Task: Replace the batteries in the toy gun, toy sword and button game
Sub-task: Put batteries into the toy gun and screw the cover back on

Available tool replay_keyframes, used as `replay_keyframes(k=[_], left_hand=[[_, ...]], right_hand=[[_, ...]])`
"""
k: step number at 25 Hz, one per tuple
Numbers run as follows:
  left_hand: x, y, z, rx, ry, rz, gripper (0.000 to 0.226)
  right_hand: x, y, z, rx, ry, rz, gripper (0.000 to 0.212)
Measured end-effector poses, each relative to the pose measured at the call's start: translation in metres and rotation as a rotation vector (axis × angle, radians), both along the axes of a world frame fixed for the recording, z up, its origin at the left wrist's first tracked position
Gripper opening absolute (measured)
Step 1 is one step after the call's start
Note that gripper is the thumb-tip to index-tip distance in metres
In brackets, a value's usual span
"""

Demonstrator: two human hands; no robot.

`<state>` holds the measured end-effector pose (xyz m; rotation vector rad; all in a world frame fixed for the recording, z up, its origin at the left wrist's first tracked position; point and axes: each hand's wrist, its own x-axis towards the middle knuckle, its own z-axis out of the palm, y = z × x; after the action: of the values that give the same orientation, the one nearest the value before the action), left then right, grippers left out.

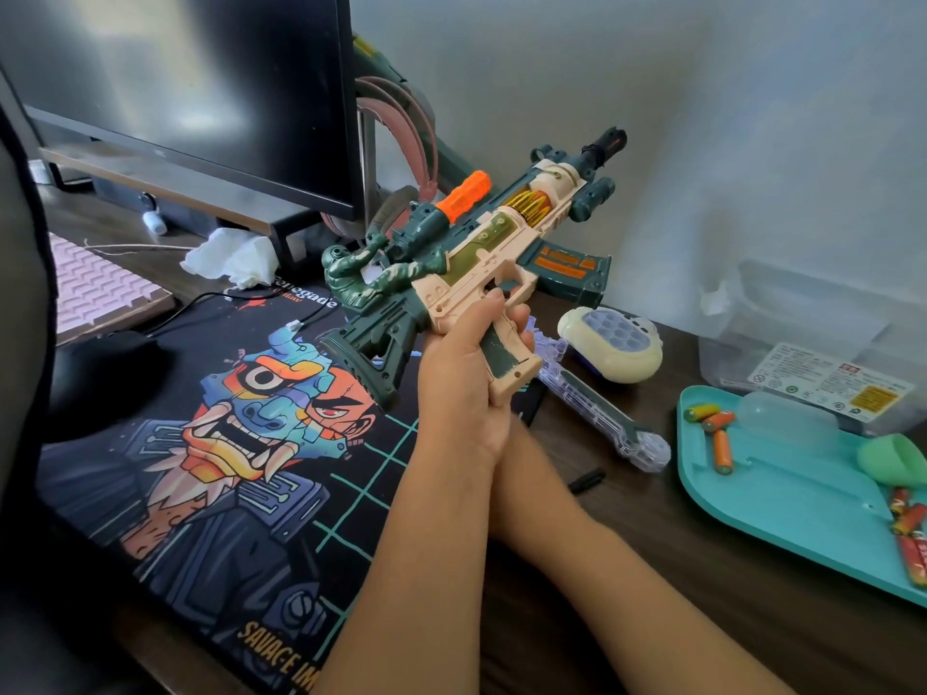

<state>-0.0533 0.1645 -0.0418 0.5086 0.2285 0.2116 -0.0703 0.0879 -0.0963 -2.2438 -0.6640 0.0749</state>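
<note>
- The person is holding the toy gun [501,243] in the air over the right edge of the printed desk mat [225,443], with the barrel pointing up and away to the right.
- The left hand [459,378] is wrapping its fingers closely round the gun's cream grip, with one fingertip reaching up beside the trigger guard.
- The right hand [516,433] is sitting behind the left one at the base of the grip. It is mostly hidden, so I cannot tell how its fingers are lying.
- The clear toy sword [602,413] is lying flat on the desk just right of the mat.
- The cream button game [612,343] is resting near the sword's far end, right of the mat.
- A teal tray [782,489] is sitting well right of the mat, carrying orange-and-green batteries [717,433] at its far corner and red batteries [910,534] at its right edge.
- A small black piece [587,480] is lying between the mat and the tray.
- A dark monitor [200,92] is standing behind the mat, with a crumpled tissue [230,260] at its foot.
</note>
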Motion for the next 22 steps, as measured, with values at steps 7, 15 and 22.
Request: replay_keyframes(k=[7,15,22], left_hand=[[0.002,-0.021,-0.005,0.143,0.039,0.027,0.011],[-0.001,-0.036,-0.01,0.224,0.073,0.022,0.013],[0.002,-0.039,-0.017,0.244,0.107,0.016,0.027]], right_hand=[[-0.012,-0.065,0.053,0.43,-0.172,-0.446,0.004],[-0.009,-0.061,0.024,0.349,-0.311,-0.345,0.006],[-0.002,-0.065,0.009,0.275,-0.513,-0.302,0.005]])
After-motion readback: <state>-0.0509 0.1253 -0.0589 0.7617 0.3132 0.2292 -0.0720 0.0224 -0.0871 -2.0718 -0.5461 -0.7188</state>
